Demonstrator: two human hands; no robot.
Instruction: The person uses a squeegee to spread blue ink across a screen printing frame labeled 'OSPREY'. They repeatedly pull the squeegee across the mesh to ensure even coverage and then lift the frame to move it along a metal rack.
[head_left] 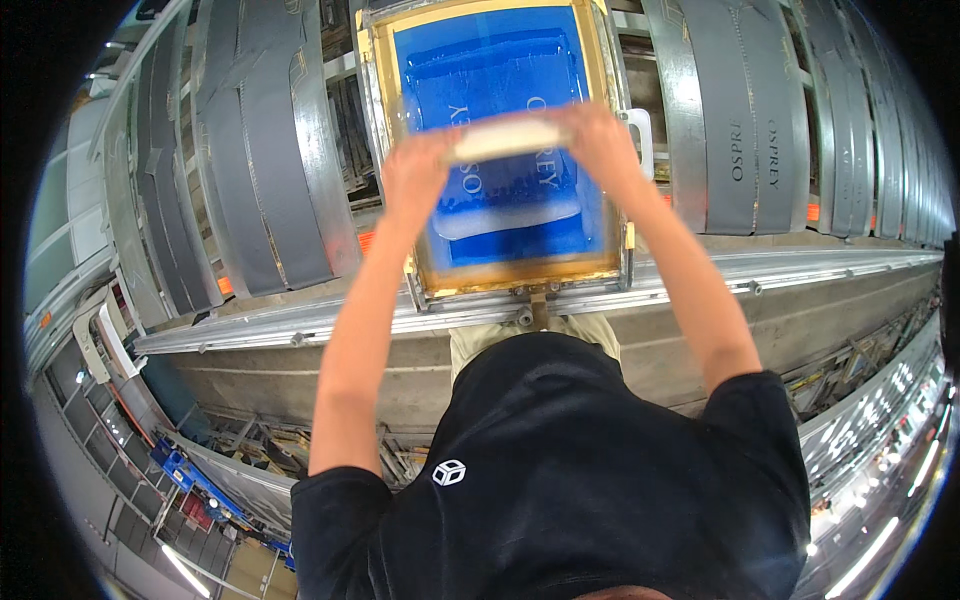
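A screen printing frame lies in front of me, with yellowish tape along its edges and blue mesh inside. Pale lettering shows in the mesh, and a whitish band of wet ink or liquid curves across its near part. A pale squeegee spans the middle of the screen, slightly blurred by motion. My left hand is closed round its left end. At its right end, my right hand grips it too. The squeegee's lower edge is hidden, so I cannot tell whether it touches the mesh.
Dark grey panels on metal boards stand in rows to the left and right; some carry dark print. A long metal rail runs along the near side. A white handle sits beside the frame's right edge.
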